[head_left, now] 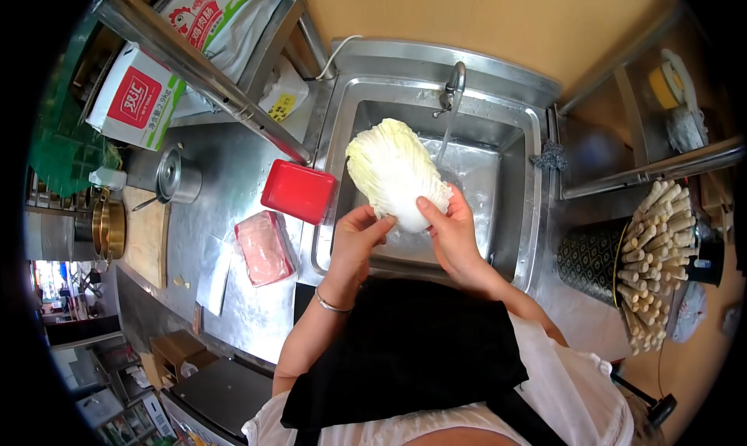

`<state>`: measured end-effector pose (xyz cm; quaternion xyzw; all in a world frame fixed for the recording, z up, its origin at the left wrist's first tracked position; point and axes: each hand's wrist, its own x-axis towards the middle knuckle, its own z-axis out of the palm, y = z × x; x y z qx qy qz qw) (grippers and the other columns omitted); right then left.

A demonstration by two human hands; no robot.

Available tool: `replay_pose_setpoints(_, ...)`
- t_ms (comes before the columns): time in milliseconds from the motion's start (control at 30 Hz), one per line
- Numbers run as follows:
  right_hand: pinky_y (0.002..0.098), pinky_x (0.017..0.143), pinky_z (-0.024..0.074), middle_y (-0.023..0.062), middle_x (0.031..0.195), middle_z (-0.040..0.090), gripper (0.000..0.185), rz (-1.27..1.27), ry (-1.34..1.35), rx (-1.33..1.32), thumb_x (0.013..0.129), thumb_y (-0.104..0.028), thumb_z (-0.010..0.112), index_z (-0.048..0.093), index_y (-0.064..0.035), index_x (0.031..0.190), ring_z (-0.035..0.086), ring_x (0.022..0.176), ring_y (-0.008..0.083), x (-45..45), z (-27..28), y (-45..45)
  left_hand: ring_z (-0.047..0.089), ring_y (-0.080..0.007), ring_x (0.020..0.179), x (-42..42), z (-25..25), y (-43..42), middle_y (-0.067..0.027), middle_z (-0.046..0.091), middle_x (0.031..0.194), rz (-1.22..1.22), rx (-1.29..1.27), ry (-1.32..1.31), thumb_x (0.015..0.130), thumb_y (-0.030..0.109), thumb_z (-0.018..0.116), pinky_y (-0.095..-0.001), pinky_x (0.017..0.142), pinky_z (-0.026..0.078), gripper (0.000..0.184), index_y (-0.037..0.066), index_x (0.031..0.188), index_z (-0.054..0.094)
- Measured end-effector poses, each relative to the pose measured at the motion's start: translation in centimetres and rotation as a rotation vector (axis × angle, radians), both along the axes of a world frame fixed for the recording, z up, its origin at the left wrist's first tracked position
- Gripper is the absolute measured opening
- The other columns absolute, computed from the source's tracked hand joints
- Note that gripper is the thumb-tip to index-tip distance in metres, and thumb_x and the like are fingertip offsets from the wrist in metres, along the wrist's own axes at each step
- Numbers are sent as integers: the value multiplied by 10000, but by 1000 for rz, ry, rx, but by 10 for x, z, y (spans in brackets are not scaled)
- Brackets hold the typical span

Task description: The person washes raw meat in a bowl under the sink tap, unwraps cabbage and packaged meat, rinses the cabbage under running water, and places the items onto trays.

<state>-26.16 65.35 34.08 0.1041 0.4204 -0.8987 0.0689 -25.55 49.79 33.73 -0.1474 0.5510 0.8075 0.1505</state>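
A pale napa cabbage (394,168) is held over the steel sink (517,236), its leafy end pointing away from me. My left hand (359,232) pinches the outer leaves at its lower left side. Against the lower right of the base, my right hand (454,228) grips with the thumb on top. Water runs from the faucet (453,88) just right of the cabbage, falling into the basin.
Left of the sink lie a red tray (299,191) and a wrapped pack of pink meat (264,247). A cleaver (214,275) and a lidded metal pot (177,177) are farther left. At right stands a patterned container (593,261) beside bundled pale sticks (654,263).
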Motion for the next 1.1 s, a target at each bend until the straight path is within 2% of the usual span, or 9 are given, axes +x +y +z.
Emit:
replay_pose_setpoints(167, 273, 839, 450, 80, 1068, 587, 335, 6, 82, 142, 849, -86, 623, 478, 1, 1137, 556, 962, 121, -1, -8, 0, 501, -30, 624, -1, 4, -5, 21, 613, 742, -113, -166, 106, 772, 81, 689, -187, 543, 393, 117, 25, 865, 646)
replay_pose_setpoints(400, 261, 813, 459, 77, 1040, 598, 317, 22, 88, 215, 850, -91, 625, 488, -1, 1121, 566, 936, 116, 2, -4, 1, 494, -31, 612, 5, -7, -2, 17, 613, 736, -84, -119, 75, 772, 80, 680, -175, 519, 374, 122, 21, 876, 657)
replay_pose_setpoints(600, 242, 745, 467, 58, 956, 617, 240, 91, 141, 369, 844, -84, 630, 526, -3, 1044, 567, 863, 84, 2, -8, 4, 477, -32, 583, 12, -17, 1, 17, 599, 713, -13, -104, 38, 751, 85, 671, -183, 507, 364, 121, 19, 851, 654)
replay_pose_setpoints(700, 235, 721, 468, 50, 921, 620, 214, 105, 150, 397, 839, -76, 632, 538, 1, 1016, 566, 830, 77, 2, -8, 4, 460, -47, 555, 12, -21, 1, 22, 562, 663, -14, -32, -34, 744, 82, 646, -188, 506, 365, 102, 23, 828, 645)
replay_pose_setpoints(767, 235, 715, 467, 45, 907, 623, 202, 110, 144, 414, 836, -74, 634, 544, -1, 1001, 567, 817, 75, 2, -10, 5, 441, -68, 531, 11, -18, 2, 26, 509, 617, 26, 119, -199, 740, 84, 619, -207, 506, 369, 80, 41, 807, 617)
replay_pose_setpoints(900, 243, 748, 471, 59, 957, 631, 264, 168, 127, 410, 825, -70, 653, 545, 1, 1055, 587, 850, 98, 0, -17, 11, 436, -81, 535, 10, -28, -5, 20, 486, 615, 19, 214, -263, 744, 94, 598, -226, 517, 371, 72, 57, 806, 590)
replay_pose_setpoints(967, 244, 743, 478, 60, 964, 634, 271, 137, 69, 321, 820, -62, 655, 548, 0, 1061, 593, 849, 101, -3, -14, 14, 442, -88, 569, 8, -30, -15, 16, 497, 665, -105, 389, -278, 755, 102, 588, -239, 540, 372, 62, 65, 803, 572)
replay_pose_setpoints(1100, 251, 742, 486, 61, 975, 632, 275, 137, 7, 263, 816, -66, 657, 551, -7, 1063, 602, 855, 113, -5, -18, 21, 449, -93, 602, 9, -21, -20, 15, 507, 717, -170, 304, -281, 777, 91, 563, -246, 563, 374, 43, 64, 809, 574)
